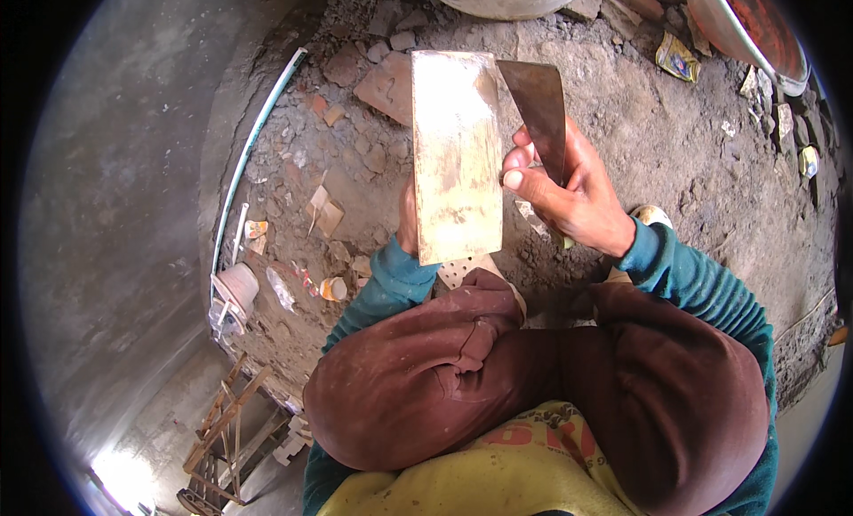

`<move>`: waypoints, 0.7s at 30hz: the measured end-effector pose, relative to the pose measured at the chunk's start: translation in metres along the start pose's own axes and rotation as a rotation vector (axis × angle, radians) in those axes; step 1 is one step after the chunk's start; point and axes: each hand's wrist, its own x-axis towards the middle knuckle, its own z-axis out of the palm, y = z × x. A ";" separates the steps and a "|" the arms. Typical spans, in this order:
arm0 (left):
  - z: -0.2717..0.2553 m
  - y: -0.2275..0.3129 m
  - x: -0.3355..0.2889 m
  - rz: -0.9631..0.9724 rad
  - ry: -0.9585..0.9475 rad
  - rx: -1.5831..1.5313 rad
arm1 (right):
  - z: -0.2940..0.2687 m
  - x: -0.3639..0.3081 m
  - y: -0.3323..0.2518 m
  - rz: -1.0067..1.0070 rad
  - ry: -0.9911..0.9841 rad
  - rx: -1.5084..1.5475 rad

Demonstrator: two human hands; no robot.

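Pale plate (458, 161), upper centre, could get nicked if the dark blade (542, 103), clasped in curled fingers by the right hand (582, 196), gets tilted; left hand (407, 218) mostly hidden, finger grip can't be told tbh.

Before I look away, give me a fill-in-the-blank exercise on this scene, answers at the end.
1. The shiny plate, which hides most of the left hand, has a four-cornered, ____ outline.
2. In brightness, the blade in the right hand looks ____ than the plate.
3. The long, thin pipe lies toward the ____ side of the picture.
4. The basin with a reddish inside is near the picture's upper ____ corner.

Missing words: rectangular; darker; left; right.
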 end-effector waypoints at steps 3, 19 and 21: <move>0.034 0.007 0.010 -0.039 0.088 0.199 | -0.002 -0.008 -0.002 0.001 -0.090 -0.084; 0.007 0.005 -0.008 0.088 0.210 0.435 | 0.004 -0.005 -0.003 -0.055 -0.017 -0.096; -0.003 0.008 -0.012 0.034 0.162 0.410 | 0.005 -0.005 -0.007 -0.034 -0.002 -0.167</move>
